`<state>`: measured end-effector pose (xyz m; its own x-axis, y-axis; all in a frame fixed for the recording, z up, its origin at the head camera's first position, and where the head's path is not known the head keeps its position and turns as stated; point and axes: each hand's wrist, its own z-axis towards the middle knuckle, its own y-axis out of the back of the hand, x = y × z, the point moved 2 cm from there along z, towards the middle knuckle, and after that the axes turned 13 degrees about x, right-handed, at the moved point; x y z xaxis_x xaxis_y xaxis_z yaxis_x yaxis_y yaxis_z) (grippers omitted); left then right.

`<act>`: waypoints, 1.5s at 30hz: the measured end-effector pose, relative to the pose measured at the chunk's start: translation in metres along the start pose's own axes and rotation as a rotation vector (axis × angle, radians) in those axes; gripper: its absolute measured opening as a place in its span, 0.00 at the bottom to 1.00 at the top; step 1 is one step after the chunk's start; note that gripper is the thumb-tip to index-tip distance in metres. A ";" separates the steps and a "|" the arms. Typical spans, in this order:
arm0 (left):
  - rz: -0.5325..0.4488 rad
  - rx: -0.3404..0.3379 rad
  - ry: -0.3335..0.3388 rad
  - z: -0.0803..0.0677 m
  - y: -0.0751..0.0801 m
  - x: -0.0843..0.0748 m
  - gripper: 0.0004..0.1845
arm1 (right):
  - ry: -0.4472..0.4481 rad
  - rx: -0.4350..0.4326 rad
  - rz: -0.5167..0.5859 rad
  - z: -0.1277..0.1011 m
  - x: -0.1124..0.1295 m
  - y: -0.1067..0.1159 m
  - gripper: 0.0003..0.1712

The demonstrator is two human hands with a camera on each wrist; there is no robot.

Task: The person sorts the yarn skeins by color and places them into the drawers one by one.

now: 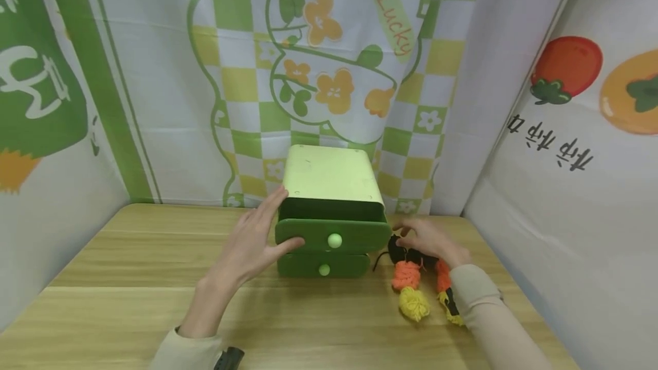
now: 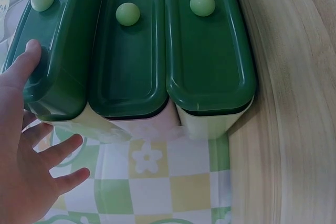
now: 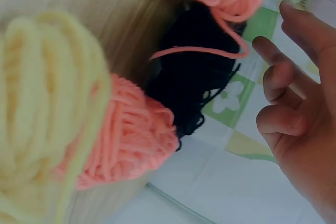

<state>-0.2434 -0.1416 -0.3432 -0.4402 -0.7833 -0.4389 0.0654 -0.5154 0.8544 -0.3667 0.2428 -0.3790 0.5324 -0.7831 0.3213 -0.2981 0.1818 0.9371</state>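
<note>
A small pale-green cabinet [image 1: 331, 173] with dark-green drawers faces me on the table. Its top drawer [image 1: 362, 234] is pulled partly out. My left hand [image 1: 247, 247] is at the cabinet's left side, fingers spread and fairly straight, its thumb against that drawer's front. Two lower drawers [image 2: 128, 66] sit pushed in, as the left wrist view shows. Just right of the cabinet, my right hand [image 1: 429, 240] hovers by the black yarn [image 3: 194, 72] with loosely bent fingers and nothing in them. Orange yarn [image 1: 406, 274] and yellow yarn [image 1: 413, 303] lie nearer me.
More orange yarn [image 1: 443, 274] and a yellow-and-black bundle [image 1: 451, 308] lie beside the right sleeve, partly covered by it. The wooden table [image 1: 118, 296] ends at a checked, printed curtain [image 1: 239, 84] behind the cabinet. White printed cloth [image 1: 565, 198] borders the right side.
</note>
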 end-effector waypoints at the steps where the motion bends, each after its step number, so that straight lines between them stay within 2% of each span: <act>1: -0.001 -0.001 -0.001 0.000 0.000 0.000 0.53 | 0.009 0.002 -0.017 0.001 -0.002 -0.002 0.20; 5: 0.002 -0.001 -0.007 0.001 0.000 0.000 0.53 | 0.006 0.025 -0.050 0.002 -0.007 -0.008 0.21; 11: -0.001 -0.001 -0.009 0.002 -0.001 0.000 0.53 | -0.086 0.102 -0.081 0.004 -0.008 -0.013 0.22; 18: -0.030 -0.023 -0.001 -0.001 -0.001 0.000 0.52 | -0.125 0.166 -0.053 0.013 -0.004 -0.016 0.23; 25: -0.026 -0.022 -0.010 -0.001 -0.001 -0.001 0.52 | -0.143 0.152 0.006 0.014 -0.004 -0.021 0.21; 30: -0.035 -0.023 -0.001 -0.002 -0.001 0.000 0.52 | -0.140 0.125 -0.002 0.016 0.002 -0.022 0.20; 36: -0.032 -0.016 0.005 -0.002 0.000 0.000 0.52 | -0.183 0.105 -0.025 0.017 0.007 -0.024 0.21; 45: -0.033 -0.017 0.005 -0.001 0.000 0.000 0.52 | -0.159 0.052 -0.025 0.016 0.003 -0.026 0.19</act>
<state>-0.2422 -0.1424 -0.3434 -0.4383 -0.7672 -0.4683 0.0657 -0.5469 0.8346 -0.3698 0.2259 -0.4048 0.4090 -0.8722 0.2681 -0.3292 0.1330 0.9348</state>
